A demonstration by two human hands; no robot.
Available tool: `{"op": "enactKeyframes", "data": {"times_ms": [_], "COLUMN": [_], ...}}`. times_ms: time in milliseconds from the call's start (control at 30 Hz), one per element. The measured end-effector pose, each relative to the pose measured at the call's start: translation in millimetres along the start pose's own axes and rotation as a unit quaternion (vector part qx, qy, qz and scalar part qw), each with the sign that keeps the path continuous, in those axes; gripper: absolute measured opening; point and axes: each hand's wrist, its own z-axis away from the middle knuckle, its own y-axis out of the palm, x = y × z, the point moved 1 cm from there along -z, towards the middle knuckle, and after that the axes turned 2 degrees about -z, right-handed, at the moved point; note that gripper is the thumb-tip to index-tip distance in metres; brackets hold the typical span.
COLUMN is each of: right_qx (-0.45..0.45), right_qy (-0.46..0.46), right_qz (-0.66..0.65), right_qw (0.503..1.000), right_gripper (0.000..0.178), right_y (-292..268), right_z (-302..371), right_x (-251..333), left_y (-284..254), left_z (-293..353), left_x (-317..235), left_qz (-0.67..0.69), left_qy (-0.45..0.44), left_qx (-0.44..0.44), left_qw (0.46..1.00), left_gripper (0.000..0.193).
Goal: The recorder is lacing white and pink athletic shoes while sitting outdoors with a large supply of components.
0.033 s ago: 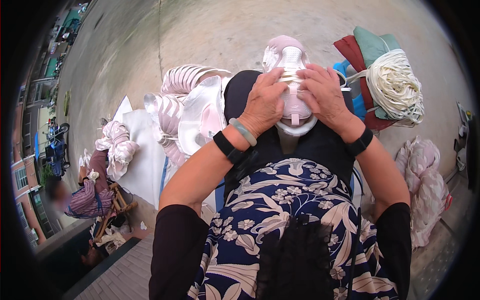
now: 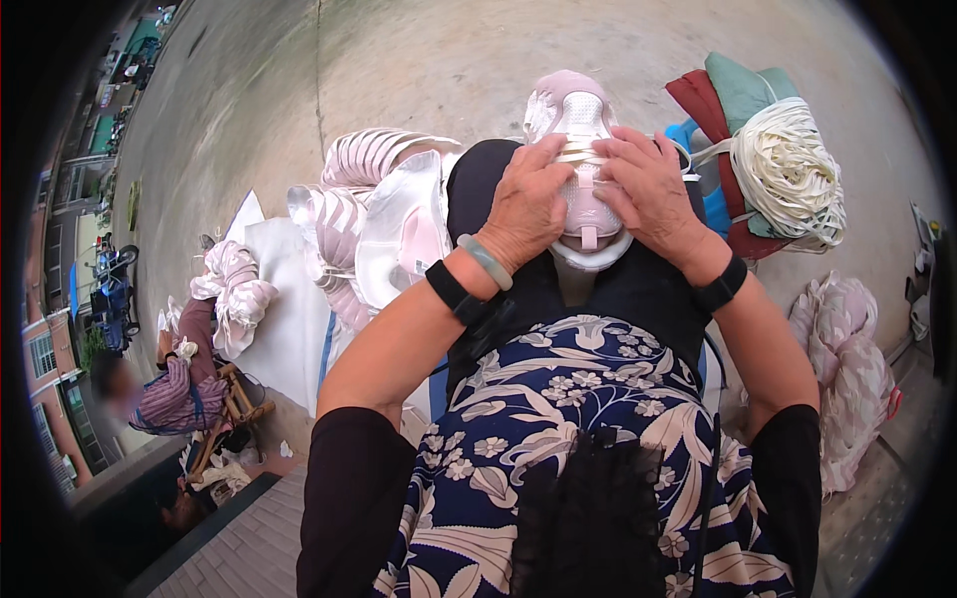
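Note:
A pink and white shoe upper (image 2: 571, 100) rests at my knees, its perforated tongue and pink pull tab turned toward me. Cream shoelace (image 2: 578, 154) crosses the tongue in short rows, and a loose loop of it sticks out past my right fingers. On the left edge of the upper, my left hand (image 2: 528, 202) is closed, its bent fingers at the lace rows. My right hand (image 2: 650, 192) grips the opposite edge, fingertips by the lace and thumb lower down beside the tongue. What lies under the fingers is hidden.
Stacked pink and white uppers (image 2: 384, 154) lie at my left by a white sheet (image 2: 279, 269). A hank of cream laces (image 2: 788, 169) sits on green and red cloth at right. Tied cloth bundles (image 2: 842, 369) flank me. A person (image 2: 179, 404) sits far left.

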Motion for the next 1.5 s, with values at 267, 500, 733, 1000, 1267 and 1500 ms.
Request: {"op": "enactKeyframes", "data": {"times_ms": [267, 500, 733, 1000, 1267, 1500], "right_qx": [-0.024, -0.027, -0.039, -0.049, 0.107, -0.148], "right_qy": [-0.008, 0.076, 0.038, 0.079, 0.055, 0.050], "right_qz": [-0.015, -0.108, -0.099, -0.109, -0.084, 0.015], "right_qw": [1.000, 0.991, 0.994, 0.990, 0.989, 0.988], "right_gripper": [0.009, 0.007, 0.005, 0.004, 0.009, 0.012], "right_y": [4, 13, 15, 20, -6, -23], "right_z": [2, -6, -3, -5, -17, 7], "right_x": [-1, -1, -7, 0, -9, -26], "left_y": [2, 3, 7, 11, 12, -66], "left_z": [-1, -1, -2, -3, -7, 19], "left_x": [-2, -1, -4, -7, -7, 22], "left_qz": [0.004, 0.001, -0.009, -0.021, -0.016, -0.115], "left_qy": [-0.013, -0.029, -0.036, -0.064, -0.075, -0.073], "left_qx": [0.005, 0.007, 0.004, 0.016, 0.000, -0.055], "left_qw": [1.000, 1.000, 0.999, 0.998, 0.997, 0.989], "left_gripper": [0.027, 0.027, 0.023, 0.010, 0.011, 0.007]}}
